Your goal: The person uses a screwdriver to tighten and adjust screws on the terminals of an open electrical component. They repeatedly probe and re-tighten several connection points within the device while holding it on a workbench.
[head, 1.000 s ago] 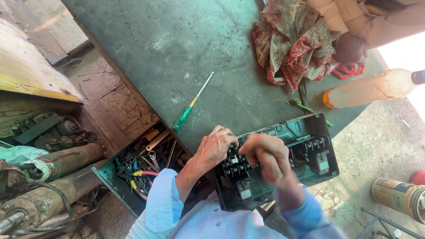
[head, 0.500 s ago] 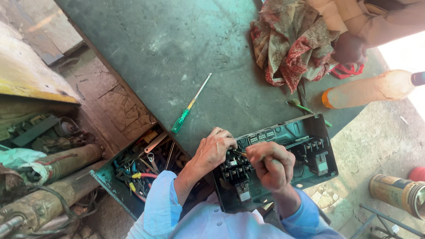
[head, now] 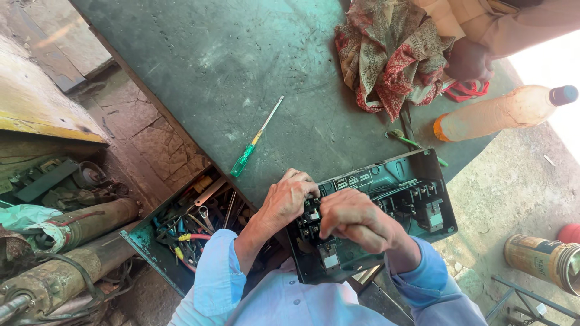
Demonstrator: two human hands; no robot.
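big dark green worktable (head: 241, 54) fills top and centre, flat and mostly bare, likely kept so for laying out parts. rusty cylindrical motor bodies (head: 72, 229) piled at 8 o'clock, off the work surface. patterned red and beige cloth (head: 393, 54) bunched at 1 o'clock on table, another person's sleeve and hand (head: 471, 60) resting on it. open black electrical box (head: 423, 181) at 5 o'clock, half on the table edge, tilted toward the wearer, probably so terminals face up to the eyes. orange plastic bottle (head: 501, 111) lying on its side at 2 o'clock, just past table corner. open tool tray (head: 145, 241) at 7 o'clock, below table edge, full of spanners and pliers, near left elbow for easy reach. rusty can (head: 541, 256) at 4 o'clock on ground. left hand (head: 290, 196) clamped over the box's upper left edge, fingers curled onto the black contactor block (head: 311, 220), seems to steady it. right hand (head: 356, 220) closed in a loose fist over the block's middle, fingertips pinched downward; cannot tell if a small part or tool sits inside the pinch. green-handled screwdriver (head: 251, 148) at 11 o'clock of the hands, lying loose on table, well apart, tip pointing to 1 o'clock. second small green-handled tool (head: 405, 139) at 1 o'clock, near cloth.
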